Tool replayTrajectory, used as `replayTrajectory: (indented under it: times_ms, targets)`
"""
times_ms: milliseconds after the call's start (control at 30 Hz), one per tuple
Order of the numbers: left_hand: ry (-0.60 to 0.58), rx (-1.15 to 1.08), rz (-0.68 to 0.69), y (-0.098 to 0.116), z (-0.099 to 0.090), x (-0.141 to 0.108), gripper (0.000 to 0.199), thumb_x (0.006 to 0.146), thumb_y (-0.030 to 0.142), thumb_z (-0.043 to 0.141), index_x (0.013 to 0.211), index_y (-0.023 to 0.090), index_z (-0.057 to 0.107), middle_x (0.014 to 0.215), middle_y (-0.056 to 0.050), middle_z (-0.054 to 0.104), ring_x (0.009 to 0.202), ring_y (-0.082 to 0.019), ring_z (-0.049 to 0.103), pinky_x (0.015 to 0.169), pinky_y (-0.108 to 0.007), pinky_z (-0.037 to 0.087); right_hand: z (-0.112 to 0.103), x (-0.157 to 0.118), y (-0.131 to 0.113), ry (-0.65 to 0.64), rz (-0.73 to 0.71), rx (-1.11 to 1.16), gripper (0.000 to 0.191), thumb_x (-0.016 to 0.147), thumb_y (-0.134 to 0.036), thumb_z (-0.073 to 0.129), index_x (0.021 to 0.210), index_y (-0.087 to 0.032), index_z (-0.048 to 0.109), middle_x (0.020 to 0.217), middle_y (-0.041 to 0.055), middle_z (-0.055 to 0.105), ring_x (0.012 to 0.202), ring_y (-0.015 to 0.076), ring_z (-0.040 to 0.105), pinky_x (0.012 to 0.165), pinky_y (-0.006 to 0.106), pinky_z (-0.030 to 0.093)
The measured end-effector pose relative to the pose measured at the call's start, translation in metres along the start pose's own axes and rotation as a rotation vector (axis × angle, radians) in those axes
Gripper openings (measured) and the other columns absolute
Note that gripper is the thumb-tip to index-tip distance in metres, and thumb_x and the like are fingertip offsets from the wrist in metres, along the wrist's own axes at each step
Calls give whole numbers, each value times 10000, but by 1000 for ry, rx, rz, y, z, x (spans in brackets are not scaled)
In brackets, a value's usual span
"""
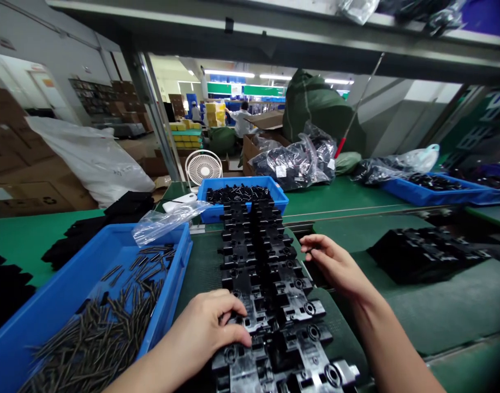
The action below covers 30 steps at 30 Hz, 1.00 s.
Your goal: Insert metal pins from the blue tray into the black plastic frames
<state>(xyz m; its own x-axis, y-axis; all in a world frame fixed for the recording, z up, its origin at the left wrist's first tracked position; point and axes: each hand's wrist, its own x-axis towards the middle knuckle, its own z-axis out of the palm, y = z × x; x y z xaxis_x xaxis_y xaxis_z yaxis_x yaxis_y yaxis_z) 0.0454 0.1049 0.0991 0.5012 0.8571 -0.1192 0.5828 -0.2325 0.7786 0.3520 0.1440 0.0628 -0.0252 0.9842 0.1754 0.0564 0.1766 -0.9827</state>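
Note:
Two long rows of black plastic housings (244, 284) with round bosses and slots run side by side away from me on the green work surface. My left hand (217, 322) rests at the left row, its fingers bent and the thumb close to the index finger. Whatever its fingertips may hold is hidden. To the right of the rows, my right hand (334, 265) is raised with curled fingers. Its thumb and fingers pinch together, with something small and dark at the tips that I cannot make out.
At left, a blue tray (182, 267) holds many thin dark rods, with a clear plastic bag (164, 224) over its corner. Another blue bin (280, 199) of small black parts stands behind the rows. More black housings (417, 251) lie right. A white fan (203, 166) stands behind.

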Motion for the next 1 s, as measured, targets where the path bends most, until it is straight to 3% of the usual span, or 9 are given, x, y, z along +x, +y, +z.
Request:
replayTrajectory:
  times_ms: [100,200,267,367,533,767,833,900,1000]
  targets:
    - [-20,-175,-107,1,-6,0,397,558,353,845,861,204,636,576,100,408,568,-88,386,543,-214,289,13,1,-21,-91,-15,35,335,823,-329,635,1106,-215,495,1051,92,620,844,177,601,697,292,500]
    - [47,-582,-177,-2,-13,2,290,736,408,712,854,178,579,606,89,393,528,-65,310,473,-190,247,35,5,-42,-259,56,26,435,783,-281,679,1128,-239,418,901,51,665,702,159,606,550,248,480]
    - [136,-900,-232,-5,-19,5,235,835,382,608,896,157,586,695,55,430,532,-50,311,444,-171,230,52,10,-52,-388,94,-69,388,773,-287,688,1064,-235,437,777,6,653,586,131,564,476,213,426]
    - [258,-1213,-334,-10,-27,8,178,834,211,607,977,106,615,842,-18,500,581,-40,399,454,-150,288,76,21,-61,-543,4,-314,272,790,-328,680,962,-217,501,663,-42,601,532,103,514,482,198,380]
    - [372,-1270,-380,-15,-30,11,219,786,-7,546,979,50,632,880,-91,569,600,-51,479,471,-136,387,110,44,-60,-698,-227,-582,185,890,-353,575,834,-179,597,685,-38,599,612,96,526,574,194,373]
    - [367,-1219,-406,-14,-35,11,250,816,26,576,1059,76,609,1028,-155,637,579,-33,483,457,-105,413,135,59,-49,-861,-259,-761,324,795,-485,670,852,-170,622,634,-44,564,548,89,472,499,195,292]
    - [382,-1244,-420,-15,-37,12,228,839,77,579,1064,81,607,1049,-167,643,550,-26,460,405,-94,361,133,69,-54,-866,-266,-751,440,726,-550,705,941,-179,611,662,-44,572,565,97,487,499,194,305]
    - [403,-1276,-429,-17,-37,13,206,852,127,584,1052,88,615,1083,-181,644,536,-26,450,377,-94,326,123,91,-59,-794,-305,-730,452,768,-567,655,1010,-189,602,730,-29,606,619,108,523,540,197,350]
    - [442,-1317,-456,-21,-36,15,163,858,159,581,1003,98,623,1116,-200,646,535,-37,462,374,-107,325,92,148,-59,-518,-317,-834,310,892,-467,541,1002,-190,627,913,20,657,805,144,581,710,228,416]
